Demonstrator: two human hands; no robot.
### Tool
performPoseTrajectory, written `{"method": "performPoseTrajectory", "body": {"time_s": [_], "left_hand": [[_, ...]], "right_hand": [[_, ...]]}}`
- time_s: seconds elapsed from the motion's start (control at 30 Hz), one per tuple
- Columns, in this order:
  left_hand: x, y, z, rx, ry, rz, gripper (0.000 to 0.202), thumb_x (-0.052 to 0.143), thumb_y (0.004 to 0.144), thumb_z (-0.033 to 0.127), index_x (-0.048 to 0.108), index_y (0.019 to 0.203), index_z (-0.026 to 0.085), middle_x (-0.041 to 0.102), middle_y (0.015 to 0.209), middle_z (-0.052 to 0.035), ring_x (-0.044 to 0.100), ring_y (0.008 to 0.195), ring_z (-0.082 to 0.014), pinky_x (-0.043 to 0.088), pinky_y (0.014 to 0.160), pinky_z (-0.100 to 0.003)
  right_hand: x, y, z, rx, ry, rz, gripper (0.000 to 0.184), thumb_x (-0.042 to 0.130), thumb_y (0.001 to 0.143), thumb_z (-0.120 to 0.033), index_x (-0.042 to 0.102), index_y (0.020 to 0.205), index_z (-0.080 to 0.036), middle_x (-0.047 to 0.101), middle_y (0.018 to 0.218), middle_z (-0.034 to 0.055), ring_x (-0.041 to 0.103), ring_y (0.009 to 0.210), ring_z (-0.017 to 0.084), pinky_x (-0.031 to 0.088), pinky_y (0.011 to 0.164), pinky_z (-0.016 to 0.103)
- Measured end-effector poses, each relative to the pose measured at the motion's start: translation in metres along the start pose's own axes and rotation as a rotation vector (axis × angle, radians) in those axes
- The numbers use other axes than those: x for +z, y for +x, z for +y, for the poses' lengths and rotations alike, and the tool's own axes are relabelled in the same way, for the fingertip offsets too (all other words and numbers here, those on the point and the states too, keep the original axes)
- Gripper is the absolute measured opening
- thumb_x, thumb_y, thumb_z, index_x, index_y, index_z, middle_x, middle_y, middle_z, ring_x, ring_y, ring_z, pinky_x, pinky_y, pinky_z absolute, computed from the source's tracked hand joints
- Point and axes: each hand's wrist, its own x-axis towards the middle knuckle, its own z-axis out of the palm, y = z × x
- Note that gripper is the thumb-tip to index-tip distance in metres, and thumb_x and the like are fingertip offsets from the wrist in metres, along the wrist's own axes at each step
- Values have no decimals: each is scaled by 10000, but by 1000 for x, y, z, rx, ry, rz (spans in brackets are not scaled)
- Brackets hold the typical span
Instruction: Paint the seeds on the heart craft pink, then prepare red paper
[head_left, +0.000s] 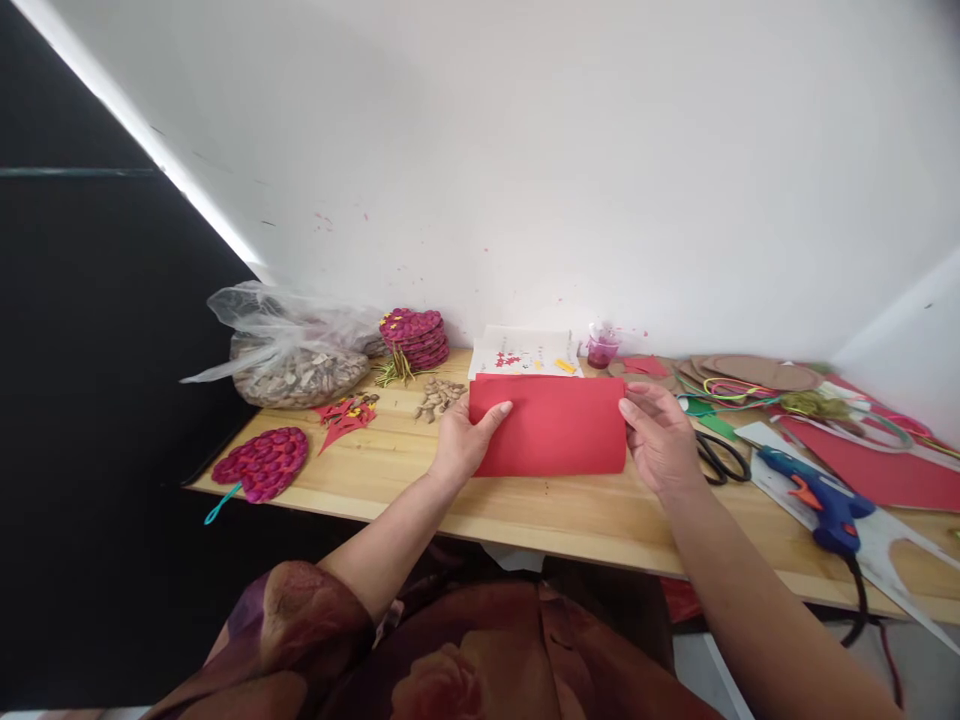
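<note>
A red sheet of paper (551, 425) lies flat on the wooden table (525, 510) in front of me. My left hand (461, 440) grips its left edge, thumb on top and fingers curled under. My right hand (660, 435) grips the right edge the same way, thumb lying on the paper. A white sheet (525, 352) with small red and yellow bits lies just behind the red paper.
At the left are a plastic bag of shells (296, 355), a stack of magenta woven discs (416, 338) and a magenta heart-shaped piece (262, 463). Black scissors (724, 460), a blue glue gun (821, 500), cardboard cutouts (757, 372) and red sheets (877, 465) crowd the right. A wall stands close behind.
</note>
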Motion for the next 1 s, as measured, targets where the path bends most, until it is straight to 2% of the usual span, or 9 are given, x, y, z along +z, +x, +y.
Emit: {"method": "performPoseTrajectory", "body": {"time_s": [0.23, 0.43, 0.67, 0.83, 1.0], "left_hand": [[0, 0, -1, 14, -8, 30, 473, 863, 752, 541, 796, 1050, 181, 813, 1097, -121, 763, 974, -287, 600, 849, -366], [0, -1, -3, 14, 2, 27, 497, 850, 767, 546, 786, 1078, 164, 809, 1114, -129, 755, 972, -281, 594, 842, -361], [0, -4, 0, 55, 28, 25, 441, 850, 770, 524, 796, 1027, 170, 810, 1085, -123, 752, 952, -272, 589, 843, -358], [3, -7, 0, 11, -3, 3, 465, 860, 754, 525, 787, 1057, 179, 810, 1103, -122, 755, 964, -277, 600, 851, -379], [5, -7, 3, -37, -55, -26, 493, 904, 710, 504, 770, 1058, 181, 808, 1103, -125, 758, 969, -277, 609, 851, -383]], "right_hand": [[-1, 3, 1, 9, 13, 32, 548, 1030, 450, -394, 706, 873, -265, 780, 848, -15, 679, 655, 134, 504, 529, 229], [-1, 1, -1, -7, 0, 11, 505, 1023, 473, -389, 677, 813, -251, 730, 743, -38, 632, 593, 113, 482, 521, 227], [-1, 2, 4, 24, -17, 19, 507, 1016, 473, -416, 729, 857, -252, 773, 827, -10, 679, 641, 140, 532, 554, 258], [-2, 3, 7, 32, -30, 21, 503, 1019, 468, -448, 732, 831, -248, 769, 792, -17, 692, 668, 151, 580, 633, 296], [0, 2, 5, 15, -61, 24, 477, 1015, 480, -464, 694, 751, -239, 731, 706, -30, 642, 591, 131, 528, 549, 266]]}}
